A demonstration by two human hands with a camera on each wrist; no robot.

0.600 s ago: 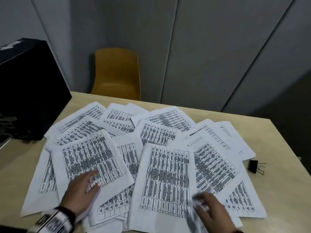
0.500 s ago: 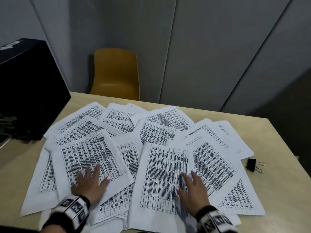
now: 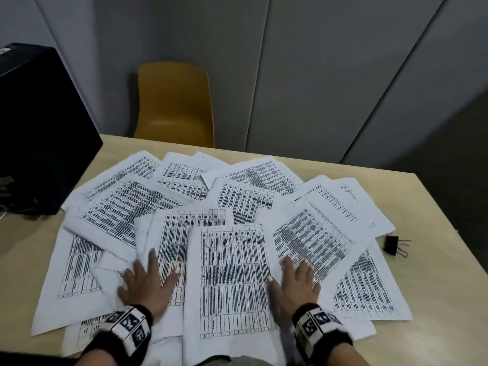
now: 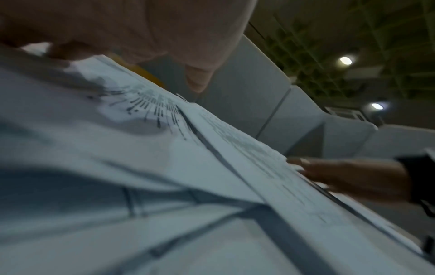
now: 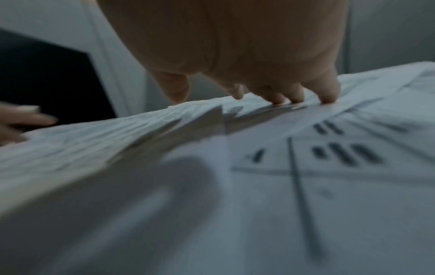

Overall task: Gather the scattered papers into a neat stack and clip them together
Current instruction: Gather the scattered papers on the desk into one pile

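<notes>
Several white printed sheets (image 3: 235, 273) lie fanned out and overlapping across the light wood table (image 3: 443, 299). My left hand (image 3: 148, 281) lies flat with spread fingers on the sheets left of the middle page. My right hand (image 3: 295, 281) lies flat on the sheets right of that page, fingertips (image 5: 327, 96) pressing the paper. Both hands flank the upright middle sheet. A black binder clip (image 3: 394, 245) lies on the bare table beyond the papers' right edge, untouched. In the left wrist view the papers (image 4: 164, 167) fill the frame, with the right hand (image 4: 353, 176) at their far side.
A black box-like object (image 3: 39, 133) stands on the table's far left corner, next to the papers. A yellow chair (image 3: 174, 107) is behind the table's far edge, before grey wall panels. Bare table shows to the right and at the front left.
Both hands have slid inward toward the middle sheet, dragging papers with them. The left sheet has turned upright and now lies partly under the middle page. The clip has not moved.
</notes>
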